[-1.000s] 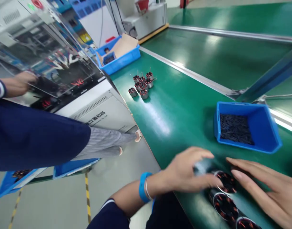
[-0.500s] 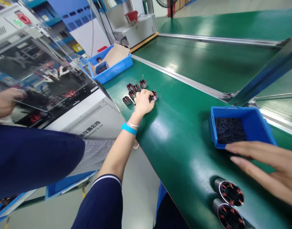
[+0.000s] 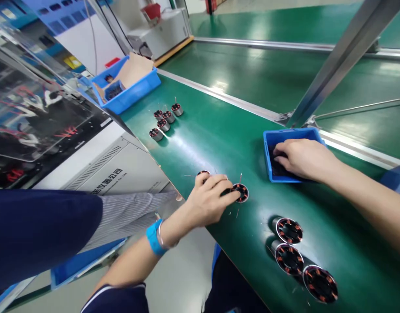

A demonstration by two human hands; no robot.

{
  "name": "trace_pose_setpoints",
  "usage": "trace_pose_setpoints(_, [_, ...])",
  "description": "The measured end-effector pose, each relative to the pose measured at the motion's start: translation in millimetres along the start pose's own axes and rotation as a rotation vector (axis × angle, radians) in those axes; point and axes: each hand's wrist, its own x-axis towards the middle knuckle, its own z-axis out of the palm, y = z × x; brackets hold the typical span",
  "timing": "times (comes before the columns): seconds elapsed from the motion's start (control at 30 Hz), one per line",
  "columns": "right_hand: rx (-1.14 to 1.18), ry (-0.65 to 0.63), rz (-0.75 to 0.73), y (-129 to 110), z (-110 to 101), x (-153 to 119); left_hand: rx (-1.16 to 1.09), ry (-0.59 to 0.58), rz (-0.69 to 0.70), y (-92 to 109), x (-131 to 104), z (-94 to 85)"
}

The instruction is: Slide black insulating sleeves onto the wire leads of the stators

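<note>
Mid-scene on the green surface [image 3: 219, 134], the left hand [image 3: 213, 198] curls its half-closed grip around wound stators [image 3: 243, 193]; uneven pressure could tip one, bending its leads [image 3: 240, 177]. The right hand [image 3: 299, 157] dips into the right-side blue bin [image 3: 284, 179], its hold hidden.

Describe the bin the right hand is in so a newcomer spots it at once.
On the green table, find the slanted metal post. Just in front of its foot sits the small blue bin. Unlike the far blue bin, which has a brown sheet in it, this one has dark pieces and the right hand inside.
</note>
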Motion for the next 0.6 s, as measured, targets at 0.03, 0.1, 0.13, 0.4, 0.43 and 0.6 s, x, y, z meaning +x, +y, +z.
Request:
trace_pose_setpoints(0.03, [0.020, 0.007, -0.003, 2, 1, -2, -0.004, -0.005, -0.033, 14, -3, -0.9])
trace_pose_setpoints(0.1, [0.077, 0.051, -0.030, 7, 3, -5, -0.067, -0.008, -0.101, 40, -8, -1.6])
trace_pose_setpoints(0.13, [0.109, 0.085, -0.045, 8, 3, -7, -0.123, -0.005, -0.127, 50, -9, -1.5])
trace_pose_setpoints(0.4, [0.236, 0.358, -0.011, 3, -8, -33, -0.414, 0.244, -0.417, 96, 1, 7.1])
trace_pose_setpoints(0.43, [0.271, 0.373, -0.015, -1, -10, -37, -0.380, 0.275, -0.472, 99, 4, 9.4])
trace_pose_setpoints(0.6, [0.794, 0.239, -0.110, -33, -18, -63, -0.269, 0.211, -0.593, 111, 8, 17.9])
